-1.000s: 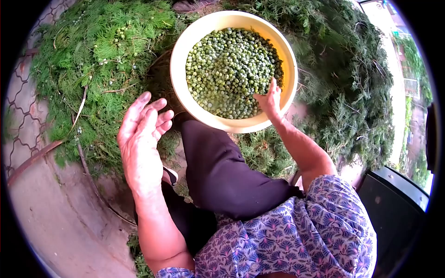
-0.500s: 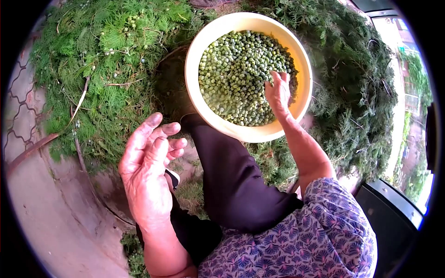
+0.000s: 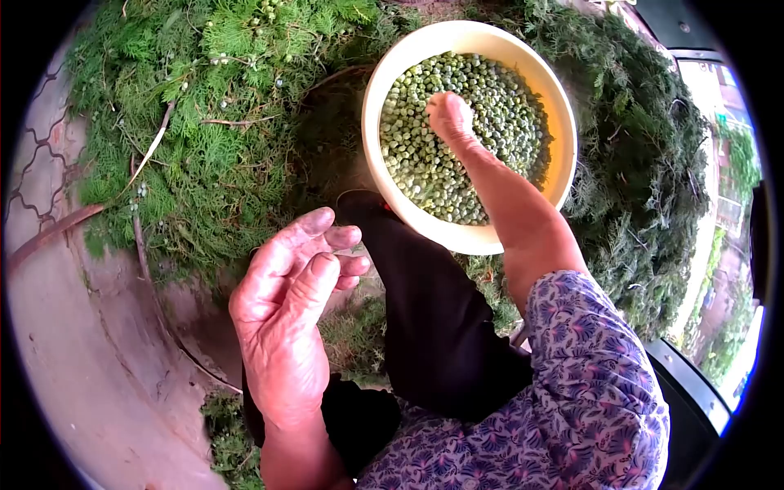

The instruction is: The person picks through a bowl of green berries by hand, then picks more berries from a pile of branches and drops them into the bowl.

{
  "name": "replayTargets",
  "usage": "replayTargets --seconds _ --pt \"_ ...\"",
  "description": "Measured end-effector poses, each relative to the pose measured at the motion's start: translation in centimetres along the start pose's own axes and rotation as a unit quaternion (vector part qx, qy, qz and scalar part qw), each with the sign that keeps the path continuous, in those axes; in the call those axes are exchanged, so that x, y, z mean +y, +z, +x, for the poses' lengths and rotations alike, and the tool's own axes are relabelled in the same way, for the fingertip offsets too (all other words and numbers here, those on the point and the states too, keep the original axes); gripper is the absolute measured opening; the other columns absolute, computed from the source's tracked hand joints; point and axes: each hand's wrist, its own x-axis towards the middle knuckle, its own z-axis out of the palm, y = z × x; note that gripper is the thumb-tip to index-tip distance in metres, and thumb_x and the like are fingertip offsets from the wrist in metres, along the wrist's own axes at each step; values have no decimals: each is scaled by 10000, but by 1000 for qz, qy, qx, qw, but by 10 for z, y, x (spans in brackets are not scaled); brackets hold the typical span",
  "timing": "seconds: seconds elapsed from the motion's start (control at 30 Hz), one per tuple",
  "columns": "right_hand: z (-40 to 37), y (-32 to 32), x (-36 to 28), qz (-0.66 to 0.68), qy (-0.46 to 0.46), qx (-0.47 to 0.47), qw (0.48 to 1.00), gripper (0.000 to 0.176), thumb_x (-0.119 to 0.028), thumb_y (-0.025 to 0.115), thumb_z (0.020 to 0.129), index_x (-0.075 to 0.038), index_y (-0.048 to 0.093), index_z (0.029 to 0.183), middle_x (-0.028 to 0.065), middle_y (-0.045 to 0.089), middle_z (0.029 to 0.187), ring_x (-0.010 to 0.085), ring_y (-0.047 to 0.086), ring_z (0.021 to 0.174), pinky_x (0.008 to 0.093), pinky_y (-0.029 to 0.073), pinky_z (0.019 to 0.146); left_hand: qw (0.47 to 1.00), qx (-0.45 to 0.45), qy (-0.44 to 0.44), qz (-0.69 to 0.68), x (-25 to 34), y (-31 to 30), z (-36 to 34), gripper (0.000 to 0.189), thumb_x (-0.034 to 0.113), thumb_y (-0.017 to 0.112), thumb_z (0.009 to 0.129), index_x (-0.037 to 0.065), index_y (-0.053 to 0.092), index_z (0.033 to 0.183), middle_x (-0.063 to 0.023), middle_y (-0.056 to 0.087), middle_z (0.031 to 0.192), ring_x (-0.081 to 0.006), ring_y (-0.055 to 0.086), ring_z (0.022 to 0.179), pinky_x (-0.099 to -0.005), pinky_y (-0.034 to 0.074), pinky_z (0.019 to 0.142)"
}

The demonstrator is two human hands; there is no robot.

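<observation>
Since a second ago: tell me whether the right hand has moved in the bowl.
Yes. Judged against the bowl, the right hand went from the near right edge of the green berries to their middle.

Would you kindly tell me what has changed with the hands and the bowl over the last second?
The right hand slid from the near right edge of the green seeds to the middle of the heap. The left hand curled its open fingers inward, holding nothing visible. The bowl stays full among the green branches.
</observation>
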Motion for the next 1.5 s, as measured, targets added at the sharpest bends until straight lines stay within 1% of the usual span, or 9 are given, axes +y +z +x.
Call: replayTargets --seconds 0.13,0.23,0.3,0.4,0.5,0.67,1.03,1.23,1.5 --pt "-5 -39 -1 238 -41 -74 968 112 -159 648 770 -69 690 822 88 656 790 172 609 671 311 509 650 1000 -5 8 -7 1 -2 -1 278 84 519 882 -42 527 1130 -152 614 968 -189 598 745 -280 484 708" --pt "-8 -25 12 198 -227 -125 945 100 -169 636 790 -95 694 823 79 644 908 159 609 748 267 521 694 1000 -17 4 -18 0 -3 -3 277 102 557 875 -20 546 1123 -108 626 951 -151 609 779 -245 474 714" --pt "-15 -5 4 140 -140 -232 952 101 -97 560 802 -87 660 812 105 608 890 192 594 800 308 509 690 1000 -14 2 -12 0 -2 -3 273 89 536 880 -33 536 1124 -132 620 963 -169 605 769 -261 480 710" --pt "-14 21 13 -89 -304 -159 935 118 -33 551 726 -66 630 807 141 556 811 302 579 801 386 480 716 1000 -9 -4 -18 -1 -2 -3 267 85 533 881 -35 537 1119 -131 619 962 -167 604 766 -259 481 709" --pt "-21 10 -2 85 -113 -117 983 123 0 519 718 -42 625 672 158 597 650 281 610 640 372 505 586 999 -8 2 -35 0 -1 2 262 93 549 878 -28 547 1111 -106 625 949 -141 605 771 -238 475 710" --pt "-42 -60 -15 416 83 -128 897 92 -47 606 775 35 648 781 99 627 640 129 581 530 266 513 501 999 -6 5 -38 -5 8 10 263 88 554 873 -31 549 1108 -92 621 961 -123 598 779 -228 471 703" --pt "-146 -193 -41 709 90 -222 663 101 -92 618 818 5 606 844 61 616 764 168 622 707 289 520 674 981 -184 -45 42 -45 70 46 390 56 530 856 36 487 1243 -125 486 1243 -140 576 906 -248 496 720" --pt "-165 -201 -28 782 103 -230 570 60 -61 580 829 -6 601 839 89 623 757 186 626 710 299 522 664 955 -288 -31 68 -56 84 40 368 19 534 846 -13 502 1211 -89 621 949 -147 614 806 -249 511 716" --pt "-173 -206 -27 815 149 -238 507 61 -39 548 820 9 562 854 82 585 743 200 603 694 304 507 634 974 -223 -46 7 -59 89 31 306 166 499 915 -16 526 1160 -84 620 873 -130 616 720 -230 506 618"
